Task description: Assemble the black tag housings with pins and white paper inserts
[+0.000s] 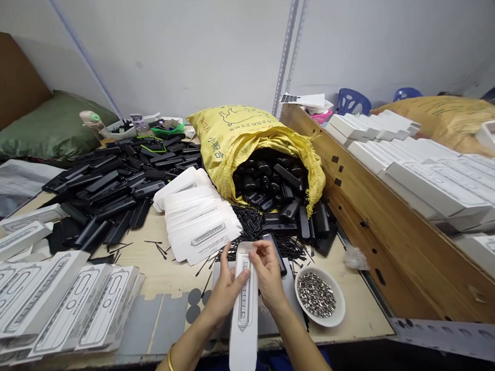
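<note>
Both my hands pinch one narrow white carton (243,313) over the near edge of the table (354,326).
My left hand (227,286) presses its thumb on the printed face, fingers along the left side; my right hand (269,275) pinches near the top flap, though I can't quite tell how its fingers sit behind. A white bowl (340,308) of small metal pieces (316,295) stands near my right; flat printed cartons (199,215) lie beyond my left, beside the yellow sack (228,136).
</note>
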{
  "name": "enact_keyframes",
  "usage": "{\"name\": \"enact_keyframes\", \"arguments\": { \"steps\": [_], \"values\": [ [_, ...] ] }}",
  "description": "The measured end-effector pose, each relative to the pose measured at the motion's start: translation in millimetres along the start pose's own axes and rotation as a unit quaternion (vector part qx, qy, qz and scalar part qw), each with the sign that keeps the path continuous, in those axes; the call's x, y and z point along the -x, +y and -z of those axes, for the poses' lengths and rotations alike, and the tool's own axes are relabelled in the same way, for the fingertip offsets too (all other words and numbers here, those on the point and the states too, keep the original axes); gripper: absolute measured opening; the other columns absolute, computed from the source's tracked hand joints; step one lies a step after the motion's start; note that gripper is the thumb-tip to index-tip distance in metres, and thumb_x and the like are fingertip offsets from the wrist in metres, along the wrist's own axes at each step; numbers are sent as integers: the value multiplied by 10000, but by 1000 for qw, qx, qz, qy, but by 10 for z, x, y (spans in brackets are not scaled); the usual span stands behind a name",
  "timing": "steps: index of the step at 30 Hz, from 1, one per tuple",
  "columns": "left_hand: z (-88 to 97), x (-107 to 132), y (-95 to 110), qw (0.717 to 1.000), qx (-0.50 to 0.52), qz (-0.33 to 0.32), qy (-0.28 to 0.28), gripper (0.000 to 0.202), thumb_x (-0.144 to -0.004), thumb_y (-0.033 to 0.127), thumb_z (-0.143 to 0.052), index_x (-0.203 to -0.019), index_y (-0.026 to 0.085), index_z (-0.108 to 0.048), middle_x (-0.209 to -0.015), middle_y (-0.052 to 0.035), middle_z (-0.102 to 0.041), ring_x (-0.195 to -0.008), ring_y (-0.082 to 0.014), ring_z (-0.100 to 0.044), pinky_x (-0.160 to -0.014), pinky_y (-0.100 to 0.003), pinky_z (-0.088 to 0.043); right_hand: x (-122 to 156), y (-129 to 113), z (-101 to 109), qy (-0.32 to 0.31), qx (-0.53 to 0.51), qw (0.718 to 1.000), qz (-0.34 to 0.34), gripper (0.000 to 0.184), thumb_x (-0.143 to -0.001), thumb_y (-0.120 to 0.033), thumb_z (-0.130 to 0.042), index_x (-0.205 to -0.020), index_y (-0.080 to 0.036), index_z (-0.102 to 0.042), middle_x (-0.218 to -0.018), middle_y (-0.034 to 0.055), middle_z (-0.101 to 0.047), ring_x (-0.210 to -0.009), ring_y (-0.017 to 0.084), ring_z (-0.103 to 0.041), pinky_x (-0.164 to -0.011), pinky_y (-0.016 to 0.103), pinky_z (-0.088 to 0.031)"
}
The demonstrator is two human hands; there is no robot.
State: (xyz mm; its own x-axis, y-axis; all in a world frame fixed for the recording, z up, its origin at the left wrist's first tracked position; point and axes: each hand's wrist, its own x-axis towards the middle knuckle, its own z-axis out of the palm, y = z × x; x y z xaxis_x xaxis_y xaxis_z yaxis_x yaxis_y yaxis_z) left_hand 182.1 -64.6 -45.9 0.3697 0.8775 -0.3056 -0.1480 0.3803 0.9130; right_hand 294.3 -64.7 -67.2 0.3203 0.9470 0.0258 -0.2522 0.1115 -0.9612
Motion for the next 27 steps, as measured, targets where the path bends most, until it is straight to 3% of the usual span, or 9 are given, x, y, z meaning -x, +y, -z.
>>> {"name": "enact_keyframes", "arguments": {
  "steps": [3,8,11,14,17,20,22,24,27],
  "values": [
    [0,49,-18,1000,-9,11,23,938,-843,431,-593,-1468,247,82,-799,-5,-645,-631,-159,-617,-629,-282,-482,-25,-66,7,-10,-25,999,-23,264,-785,-431,-652,-875,-198,-567,-796,-1,-596,-742,146,-584,-692,264,-479],
    [3,112,-66,993,-97,-57,28,939,-813,400,-636,-1495,194,-25,-901,-58,-670,-826,-200,-631,-803,-333,-476,-78,-70,12,-34,-81,983,-159,328,-710,-465,-718,-790,-193,-553,-681,-34,-565,-542,105,-507,-525,228,-434],
    [53,113,-82,995,-86,-41,29,954,-824,410,-621,-1497,205,23,-818,-28,-660,-725,-183,-621,-713,-311,-488,35,-33,9,-37,-47,987,-150,348,-762,-518,-650,-784,-175,-592,-672,-7,-587,-564,123,-524,-531,240,-443],
    [143,100,-73,998,-52,-5,20,959,-830,430,-611,-1498,213,41,-741,0,-639,-607,-157,-593,-603,-267,-473,217,10,13,-27,-10,993,-112,356,-791,-527,-614,-854,-177,-620,-808,33,-648,-710,164,-601,-635,273,-496],
    [221,122,-85,995,-81,-31,44,791,-853,440,-563,-1495,217,-158,-857,-69,-672,-755,-206,-642,-675,-303,-513,285,52,17,-6,-20,993,-117,333,-790,-511,-619,-902,-199,-582,-820,17,-641,-710,166,-615,-645,281,-513],
    [235,189,-135,976,-154,-157,-9,697,-744,360,-706,-1379,253,-441,-1163,-144,-621,-1136,-300,-562,-935,-410,-473,210,77,18,101,-25,990,-98,290,-847,-508,-527,-883,-221,-509,-706,-20,-572,-606,142,-571,-578,266,-498],
    [218,223,-146,946,-193,-259,-15,670,-620,261,-808,-1248,273,-573,-1313,-138,-533,-1287,-328,-432,-1069,-459,-357,149,73,32,101,30,992,-75,267,-889,-483,-450,-843,-224,-494,-663,-23,-544,-589,146,-554,-561,269,-491],
    [207,215,-99,918,-224,-325,38,608,-594,226,-818,-1164,261,-610,-1335,-125,-513,-1303,-322,-409,-1102,-459,-307,115,57,76,52,158,986,-17,231,-900,-425,-446,-856,-217,-537,-753,18,-591,-720,182,-588,-661,318,-512],
    [235,119,62,898,-311,-291,112,516,-651,335,-773,-1119,217,-592,-1144,-113,-616,-1096,-302,-565,-964,-427,-434,83,59,215,54,395,913,86,225,-807,-260,-586,-1025,-210,-610,-1131,124,-592,-1095,299,-520,-936,487,-423]
  ]
}}
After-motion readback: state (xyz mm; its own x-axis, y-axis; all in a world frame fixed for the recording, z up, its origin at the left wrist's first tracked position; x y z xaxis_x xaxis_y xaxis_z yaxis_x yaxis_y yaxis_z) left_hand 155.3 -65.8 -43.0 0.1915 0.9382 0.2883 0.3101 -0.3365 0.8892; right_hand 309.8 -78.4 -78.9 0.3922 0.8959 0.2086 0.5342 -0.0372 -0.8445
